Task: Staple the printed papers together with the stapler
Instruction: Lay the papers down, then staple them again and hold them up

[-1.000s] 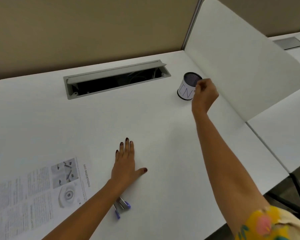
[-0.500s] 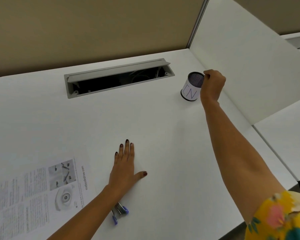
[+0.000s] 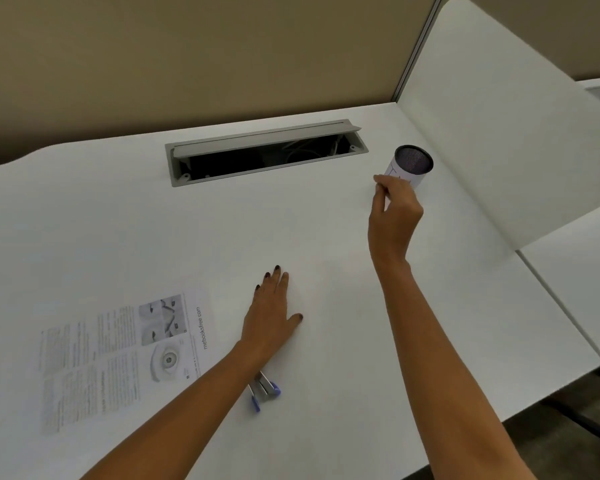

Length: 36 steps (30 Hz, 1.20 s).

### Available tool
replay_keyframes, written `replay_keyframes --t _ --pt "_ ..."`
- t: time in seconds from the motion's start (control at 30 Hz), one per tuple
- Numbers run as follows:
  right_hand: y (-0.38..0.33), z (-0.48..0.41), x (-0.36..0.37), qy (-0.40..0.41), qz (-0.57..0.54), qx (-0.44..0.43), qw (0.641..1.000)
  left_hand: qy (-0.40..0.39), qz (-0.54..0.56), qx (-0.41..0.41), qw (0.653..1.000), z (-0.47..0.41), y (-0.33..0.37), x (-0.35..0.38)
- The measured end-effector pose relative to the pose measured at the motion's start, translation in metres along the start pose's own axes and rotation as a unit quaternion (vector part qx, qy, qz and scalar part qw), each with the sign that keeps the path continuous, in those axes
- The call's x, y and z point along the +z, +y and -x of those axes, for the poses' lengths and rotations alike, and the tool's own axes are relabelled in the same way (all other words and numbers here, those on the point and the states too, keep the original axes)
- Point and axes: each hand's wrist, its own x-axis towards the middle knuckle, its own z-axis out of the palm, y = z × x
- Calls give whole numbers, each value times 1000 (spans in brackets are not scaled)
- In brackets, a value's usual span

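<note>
The printed papers [image 3: 118, 358] lie flat on the white desk [image 3: 343, 341] at the front left, showing text and eye drawings. A blue and grey stapler [image 3: 264, 391] lies just right of them, partly hidden under my left forearm. My left hand [image 3: 274, 313] rests palm down on the bare desk beyond the stapler, thumb spread, holding nothing. My right hand [image 3: 394, 209] reaches to the far right with its fingertips pinched together, right in front of a mesh pen cup [image 3: 413, 164]. I see nothing between the fingers.
An open cable tray [image 3: 267, 150] is sunk into the desk at the back. A white divider panel [image 3: 499, 116] stands on the right, just behind the cup. A beige wall rises behind the desk. The desk edge runs along the lower right.
My right hand has moved from the cup's right rim to its front left side, lower and closer to me. The left hand, stapler and papers have stayed put.
</note>
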Motion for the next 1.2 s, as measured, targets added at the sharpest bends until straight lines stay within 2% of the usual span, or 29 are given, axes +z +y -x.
replay_keyframes --t 0.13,0.27,0.4,0.53,0.67,0.8,0.97,1.2 --pt "-34 46 -2 -30 -32 -4 999 87 127 -19 988 20 -2 -12" --pt "-70 93 1 -91 -56 -16 994 169 161 -37 972 52 -16 -15" --pt "-99 133 11 -196 -64 -19 978 203 193 -89 956 82 -38 -18" --pt "-126 167 30 -356 -44 -10 933 235 165 -144 947 120 -64 -26" --pt "-148 182 57 -499 -7 -50 865 259 127 -185 939 154 -91 -37" --pt "-170 192 86 -586 15 -59 808 246 51 -211 945 185 -117 -42" --pt "-184 212 108 -617 90 -111 774 204 3 -273 940 212 -146 -40" --pt "-179 224 111 -571 173 -179 782 197 14 -284 938 220 -164 -43"
